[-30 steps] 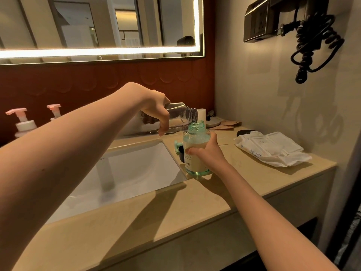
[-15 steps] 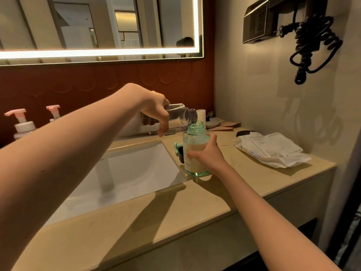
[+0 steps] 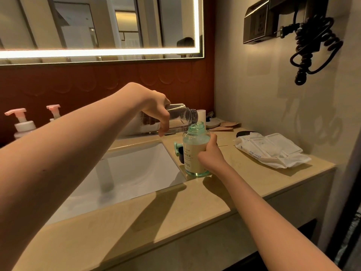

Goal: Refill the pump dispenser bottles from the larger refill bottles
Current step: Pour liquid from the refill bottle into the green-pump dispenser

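A green-tinted dispenser bottle (image 3: pixel 193 153) stands upright and uncapped on the beige counter (image 3: pixel 175 208) just right of the sink. My right hand (image 3: pixel 210 155) grips its side. My left hand (image 3: pixel 156 112) grips a clear refill bottle (image 3: pixel 182 119) tipped nearly flat, its threaded mouth over the green bottle's neck, with clear liquid lying along its lower side. A green pump head (image 3: pixel 177 148) lies on the counter behind the green bottle.
A white basin (image 3: pixel 125 173) is set into the counter at left. Two pink-topped pump bottles (image 3: pixel 23 124) stand at the back left. A pack of wet wipes (image 3: pixel 271 150) lies at right, with small toiletries behind. A coiled black cord (image 3: pixel 312 49) hangs on the wall.
Both hands and both bottles hold nearly the same pose; the clear bottle stays tipped over the green bottle's neck.
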The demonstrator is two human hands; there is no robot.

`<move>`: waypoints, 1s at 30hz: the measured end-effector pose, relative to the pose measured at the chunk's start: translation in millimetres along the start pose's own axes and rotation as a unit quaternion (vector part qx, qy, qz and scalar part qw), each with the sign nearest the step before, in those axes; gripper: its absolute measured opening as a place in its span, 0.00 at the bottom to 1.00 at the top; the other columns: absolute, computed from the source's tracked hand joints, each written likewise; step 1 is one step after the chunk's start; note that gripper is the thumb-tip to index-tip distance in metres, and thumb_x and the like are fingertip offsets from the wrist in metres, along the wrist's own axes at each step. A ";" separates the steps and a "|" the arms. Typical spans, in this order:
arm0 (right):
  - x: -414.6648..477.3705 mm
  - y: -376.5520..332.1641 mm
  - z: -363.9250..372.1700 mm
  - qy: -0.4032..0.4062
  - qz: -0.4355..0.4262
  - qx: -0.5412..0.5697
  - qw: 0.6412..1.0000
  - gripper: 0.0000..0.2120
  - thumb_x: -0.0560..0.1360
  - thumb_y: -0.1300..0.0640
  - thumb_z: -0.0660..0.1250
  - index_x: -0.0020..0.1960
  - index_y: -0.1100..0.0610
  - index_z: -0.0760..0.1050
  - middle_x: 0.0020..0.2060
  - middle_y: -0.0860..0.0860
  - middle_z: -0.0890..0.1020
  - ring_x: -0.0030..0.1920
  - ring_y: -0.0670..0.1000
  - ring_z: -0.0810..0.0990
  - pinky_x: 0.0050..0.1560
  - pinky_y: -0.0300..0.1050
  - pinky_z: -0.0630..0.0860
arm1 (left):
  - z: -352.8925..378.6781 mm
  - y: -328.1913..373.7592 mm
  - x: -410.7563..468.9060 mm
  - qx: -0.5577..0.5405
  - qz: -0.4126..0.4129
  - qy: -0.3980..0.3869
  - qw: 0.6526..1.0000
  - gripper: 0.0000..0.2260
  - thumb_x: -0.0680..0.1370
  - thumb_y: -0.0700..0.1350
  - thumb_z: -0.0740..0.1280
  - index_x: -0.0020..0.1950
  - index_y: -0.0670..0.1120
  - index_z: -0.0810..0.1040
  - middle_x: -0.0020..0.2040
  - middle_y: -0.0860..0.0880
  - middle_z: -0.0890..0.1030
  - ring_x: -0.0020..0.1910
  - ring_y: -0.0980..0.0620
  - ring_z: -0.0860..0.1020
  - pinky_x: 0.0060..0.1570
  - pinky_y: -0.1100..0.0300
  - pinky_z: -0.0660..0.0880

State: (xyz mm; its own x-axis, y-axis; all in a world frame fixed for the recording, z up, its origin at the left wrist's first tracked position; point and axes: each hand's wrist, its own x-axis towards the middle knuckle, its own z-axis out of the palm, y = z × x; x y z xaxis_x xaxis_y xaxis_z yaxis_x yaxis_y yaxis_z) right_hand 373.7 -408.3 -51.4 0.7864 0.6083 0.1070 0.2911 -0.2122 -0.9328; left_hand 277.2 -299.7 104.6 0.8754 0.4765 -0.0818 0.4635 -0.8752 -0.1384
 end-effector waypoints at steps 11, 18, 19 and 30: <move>-2.2 -1.9 0.4 0.003 0.008 -0.011 1.000 0.35 0.74 0.73 0.57 0.72 0.50 0.47 0.71 0.53 0.62 0.70 0.57 0.64 0.65 0.58 0.67 | -1.0 0.2 -0.7 0.006 0.001 -0.001 1.000 0.21 0.65 0.51 0.76 0.51 0.49 0.70 0.48 0.48 0.75 0.48 0.49 0.74 0.44 0.57 0.72; -4.0 -3.2 -0.4 0.002 0.006 -0.017 1.000 0.35 0.73 0.73 0.56 0.72 0.51 0.47 0.71 0.54 0.63 0.69 0.57 0.64 0.64 0.57 0.68 | 0.0 -0.5 -0.5 0.004 0.001 0.000 1.000 0.22 0.64 0.52 0.76 0.52 0.49 0.70 0.49 0.48 0.75 0.49 0.48 0.74 0.46 0.56 0.74; -4.2 -3.2 -0.4 0.003 0.006 -0.017 1.000 0.35 0.74 0.73 0.56 0.73 0.51 0.47 0.71 0.54 0.63 0.69 0.57 0.64 0.64 0.57 0.68 | -0.2 -0.7 -0.5 0.005 0.001 0.000 1.000 0.22 0.64 0.52 0.76 0.52 0.49 0.71 0.49 0.48 0.75 0.49 0.48 0.74 0.47 0.55 0.74; -5.5 -3.6 -1.2 -0.005 0.003 -0.015 1.000 0.37 0.72 0.73 0.60 0.73 0.51 0.46 0.71 0.54 0.62 0.70 0.57 0.64 0.65 0.56 0.67 | -0.5 -0.7 -0.5 0.004 -0.002 -0.002 1.000 0.22 0.65 0.52 0.76 0.53 0.49 0.70 0.51 0.47 0.75 0.50 0.47 0.74 0.46 0.56 0.74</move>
State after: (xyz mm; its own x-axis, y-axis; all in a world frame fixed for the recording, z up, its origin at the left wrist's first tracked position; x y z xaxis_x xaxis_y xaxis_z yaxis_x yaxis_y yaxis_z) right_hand 368.9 -411.9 -48.2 0.7821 0.6154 0.0980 0.3028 -0.2379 -0.9229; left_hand 276.5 -299.3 105.3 0.8725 0.4811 -0.0856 0.4666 -0.8722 -0.1468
